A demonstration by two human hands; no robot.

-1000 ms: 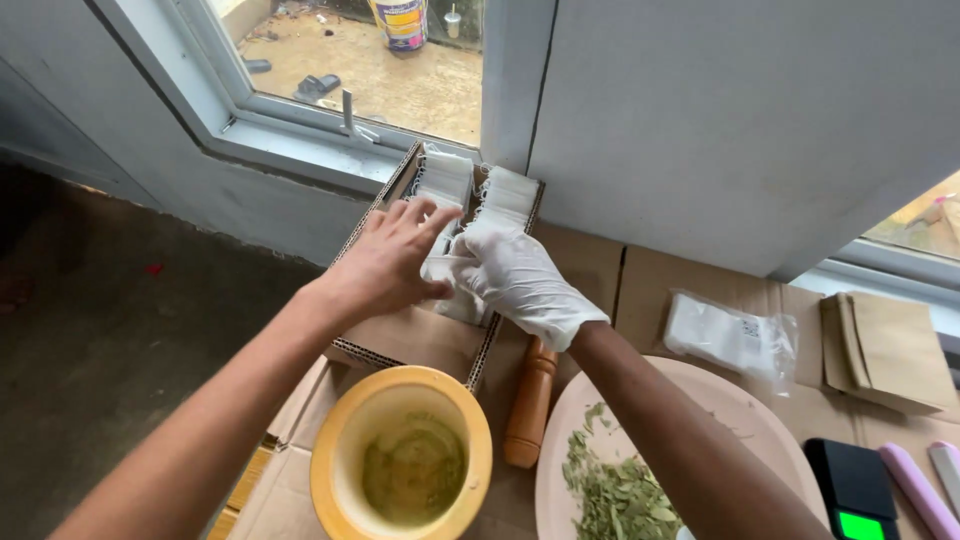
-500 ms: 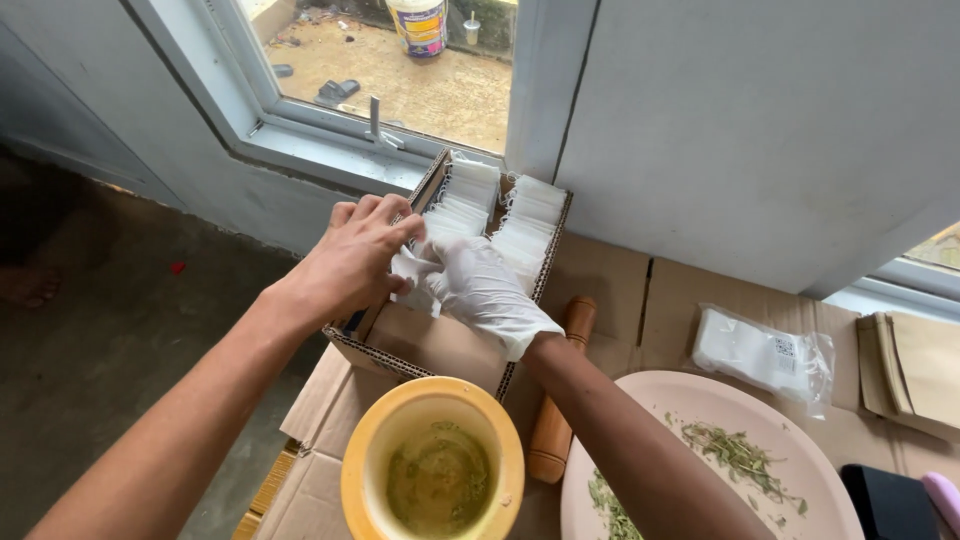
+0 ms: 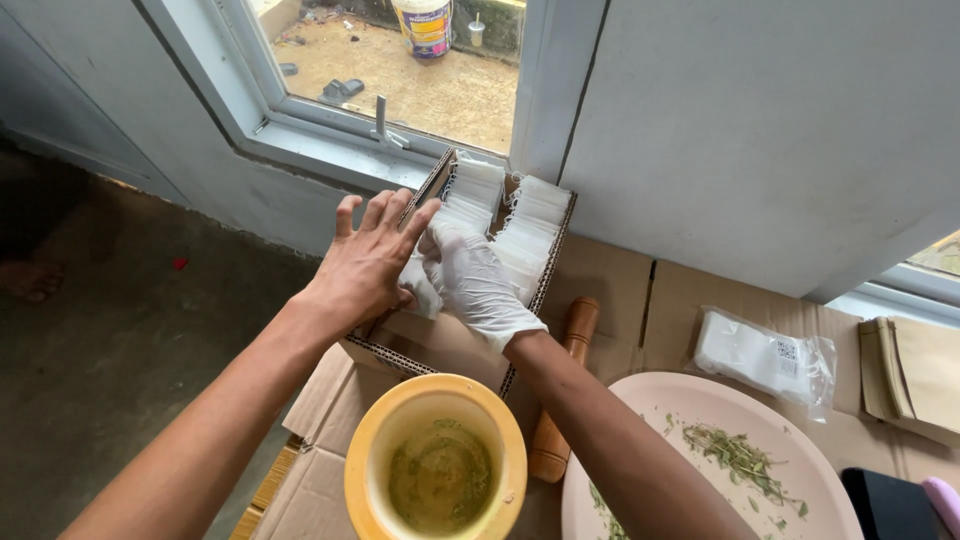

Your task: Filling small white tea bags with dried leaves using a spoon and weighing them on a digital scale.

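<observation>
Under the window, at twelve o'clock, a cardboard box [image 3: 440, 345] holds two rows of white filter bags [image 3: 535, 225]. Bare left hand [image 3: 365, 265] lies splayed, grip open, on the left row; gloved right hand [image 3: 480, 285] pinches a bag. At six o'clock stands a yellow bowl [image 3: 437, 470], wooden pestle [image 3: 562, 400] just beside.

A makeshift home packing corner — flattened cardboard [image 3: 690, 300] serves as the work surface on a bare concrete floor [image 3: 120, 330] under a window [image 3: 400, 70]. Near the hands' grip sit a yellow mortar [image 3: 437, 470], wooden pestle [image 3: 562, 390] and dried herbs [image 3: 740, 455] — small-scale herbal work.
</observation>
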